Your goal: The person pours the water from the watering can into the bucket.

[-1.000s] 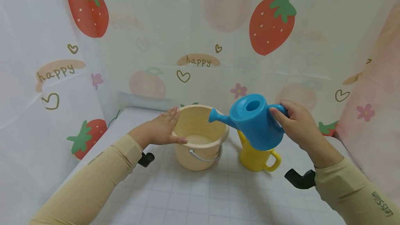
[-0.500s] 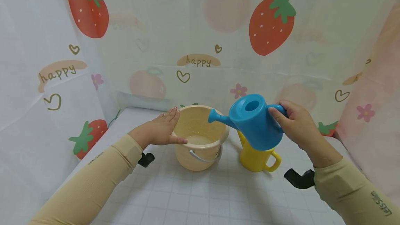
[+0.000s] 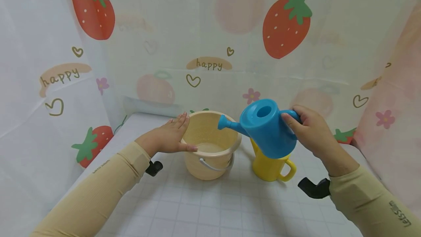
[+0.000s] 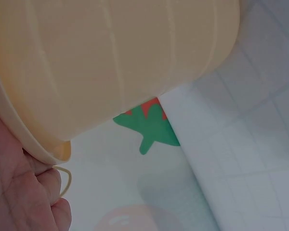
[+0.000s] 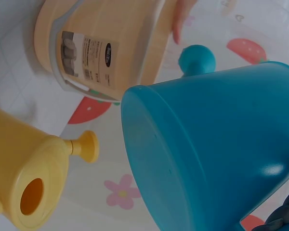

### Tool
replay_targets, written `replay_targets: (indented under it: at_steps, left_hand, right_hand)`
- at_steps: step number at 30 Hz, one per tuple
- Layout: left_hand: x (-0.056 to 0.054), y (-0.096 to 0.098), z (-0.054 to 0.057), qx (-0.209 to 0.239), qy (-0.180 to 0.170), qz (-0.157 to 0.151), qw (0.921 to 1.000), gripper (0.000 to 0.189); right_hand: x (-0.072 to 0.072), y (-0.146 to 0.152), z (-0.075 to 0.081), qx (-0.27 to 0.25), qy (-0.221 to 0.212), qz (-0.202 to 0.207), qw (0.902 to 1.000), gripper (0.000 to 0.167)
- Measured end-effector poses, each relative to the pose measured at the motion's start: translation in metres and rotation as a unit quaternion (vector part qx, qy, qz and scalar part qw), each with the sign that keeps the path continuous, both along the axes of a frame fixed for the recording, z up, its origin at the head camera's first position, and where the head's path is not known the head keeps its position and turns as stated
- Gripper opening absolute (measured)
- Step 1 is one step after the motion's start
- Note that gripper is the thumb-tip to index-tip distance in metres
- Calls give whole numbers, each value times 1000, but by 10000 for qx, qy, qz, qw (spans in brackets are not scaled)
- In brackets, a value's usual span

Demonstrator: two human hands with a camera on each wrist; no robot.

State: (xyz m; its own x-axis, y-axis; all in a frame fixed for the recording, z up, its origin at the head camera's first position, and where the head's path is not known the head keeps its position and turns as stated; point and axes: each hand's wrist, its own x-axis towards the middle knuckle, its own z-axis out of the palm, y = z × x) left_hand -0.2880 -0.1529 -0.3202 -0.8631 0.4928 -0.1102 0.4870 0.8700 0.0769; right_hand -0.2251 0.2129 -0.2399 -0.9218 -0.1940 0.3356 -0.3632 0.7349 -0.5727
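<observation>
The handle of the blue can (image 3: 266, 127) is held in the closed grip of the right hand (image 3: 310, 132), fingers curled round it. The can is kept in the air, tilted, its spout (image 3: 227, 123) reaching over the rim of the bucket (image 3: 210, 145). The bucket's near rim is touched by the left hand (image 3: 167, 136), fingers straight and flat. The bucket stands on the worktop (image 3: 210, 207). A yellow can (image 3: 271, 165) stands just beside it, under the blue one.
</observation>
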Motion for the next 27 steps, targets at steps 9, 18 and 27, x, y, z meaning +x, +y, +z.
replay_targets:
  at_steps: [9,18,27]
  left_hand:
    - [-1,0,-1,-45,2,-3,10000,115]
    - [-1,0,-1,-36,-24,19,10000,111]
    - [-4,-1,-3,-43,5,-18,10000,119]
  right_hand:
    - [-1,-1,0,-17,-6,27,10000,39]
    - [-1,-1,1,35,14,11,10000,38]
    - [-1,-2,2,73,37,28,10000,39]
